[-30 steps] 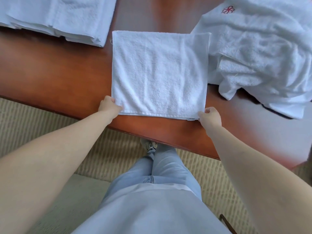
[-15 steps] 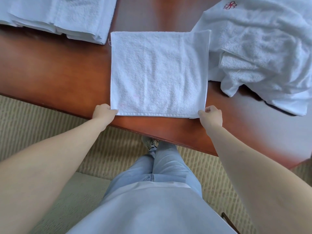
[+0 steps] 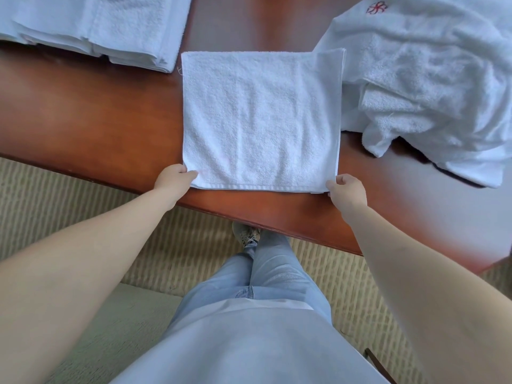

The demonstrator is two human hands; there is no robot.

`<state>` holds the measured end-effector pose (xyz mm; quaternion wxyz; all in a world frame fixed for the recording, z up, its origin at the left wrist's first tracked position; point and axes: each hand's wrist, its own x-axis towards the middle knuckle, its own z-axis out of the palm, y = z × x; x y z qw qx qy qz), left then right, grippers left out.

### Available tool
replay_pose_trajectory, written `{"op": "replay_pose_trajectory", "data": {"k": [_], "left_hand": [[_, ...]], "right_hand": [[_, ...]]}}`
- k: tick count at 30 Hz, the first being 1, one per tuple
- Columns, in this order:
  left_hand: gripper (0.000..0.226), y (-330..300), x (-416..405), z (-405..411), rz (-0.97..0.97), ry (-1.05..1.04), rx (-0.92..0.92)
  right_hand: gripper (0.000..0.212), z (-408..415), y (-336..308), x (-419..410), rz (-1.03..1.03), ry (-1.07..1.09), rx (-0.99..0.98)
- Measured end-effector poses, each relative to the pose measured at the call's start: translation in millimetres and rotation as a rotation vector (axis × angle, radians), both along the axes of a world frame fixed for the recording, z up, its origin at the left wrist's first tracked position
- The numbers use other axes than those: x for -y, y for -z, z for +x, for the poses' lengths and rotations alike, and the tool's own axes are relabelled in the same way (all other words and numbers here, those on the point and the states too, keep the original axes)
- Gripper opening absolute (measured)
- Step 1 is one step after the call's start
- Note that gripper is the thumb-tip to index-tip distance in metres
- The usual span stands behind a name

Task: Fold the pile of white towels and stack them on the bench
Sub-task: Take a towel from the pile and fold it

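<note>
While both hands keep their pinch on the near corners, the left hand (image 3: 175, 179) has slid slightly outward since a second ago, pulling the towel (image 3: 260, 120) flatter on the bench (image 3: 91, 120). Its right corner sits under the right hand (image 3: 347, 189). Beyond the left hand lies the folded stack (image 3: 110, 29), beyond the right the unfolded pile (image 3: 432, 79). I judge another fold comes next.

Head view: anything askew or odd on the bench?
Nothing much: the towel lies flat and square, both hands pinching its near corners. Only a loose thread shows at its far-left corner.
</note>
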<state>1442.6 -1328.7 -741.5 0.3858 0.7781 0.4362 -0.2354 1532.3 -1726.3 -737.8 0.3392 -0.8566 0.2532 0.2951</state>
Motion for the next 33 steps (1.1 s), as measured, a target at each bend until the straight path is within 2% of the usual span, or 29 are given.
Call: {"op": "replay_pose_trajectory", "data": {"k": [6,10,12,14,15,17,18,20,23,25,27,29,31,33], "left_hand": [[0.042,-1,-4,-7,-0.017,-0.212,-0.004],[0.014,-15,-3,3,-0.081,-0.296,0.019],[0.005,-28,-8,8,-0.071,-0.285,0.051],[0.020,-41,-13,8,-0.055,-0.233,0.051],[0.022,-47,-13,6,-0.058,-0.192,0.036],[0.019,-55,-10,-1,-0.089,-0.110,-0.041],[0.021,-57,-8,-6,-0.117,-0.105,-0.123],[0.026,-64,-4,-17,-0.227,-0.115,-0.375],[0.026,-89,-12,-21,-0.378,0.009,-0.748],[0.023,-111,-25,-10,-0.462,0.010,-0.802],[0.026,-137,-40,13,-0.522,-0.089,-0.633],[0.022,-167,-51,42,-0.571,-0.253,-0.320],[0.020,-200,-57,72,-0.632,-0.428,0.025],[0.020,-236,-56,100,-0.675,-0.549,0.310]], "right_hand": [[0.002,1,2,9,0.073,0.201,-0.014],[0.007,8,-14,5,0.106,0.240,-0.005],[0.018,15,-28,3,0.119,0.241,0.014],[0.030,18,-45,5,0.114,0.154,0.028],[0.031,18,-53,5,0.082,0.031,0.034],[0.020,12,-67,4,0.006,-0.194,-0.006],[0.019,8,-72,3,-0.014,-0.231,-0.088],[0.020,-3,-80,2,-0.023,-0.197,-0.379],[0.025,-10,-101,7,-0.067,-0.312,-0.761],[0.020,1,-122,8,-0.080,-0.361,-0.851],[0.013,22,-143,4,-0.039,-0.276,-0.728],[0.010,51,-161,-5,0.101,-0.056,-0.397],[0.015,83,-190,-23,0.335,0.151,-0.038],[0.013,110,-229,-42,0.516,0.267,0.211]]}}
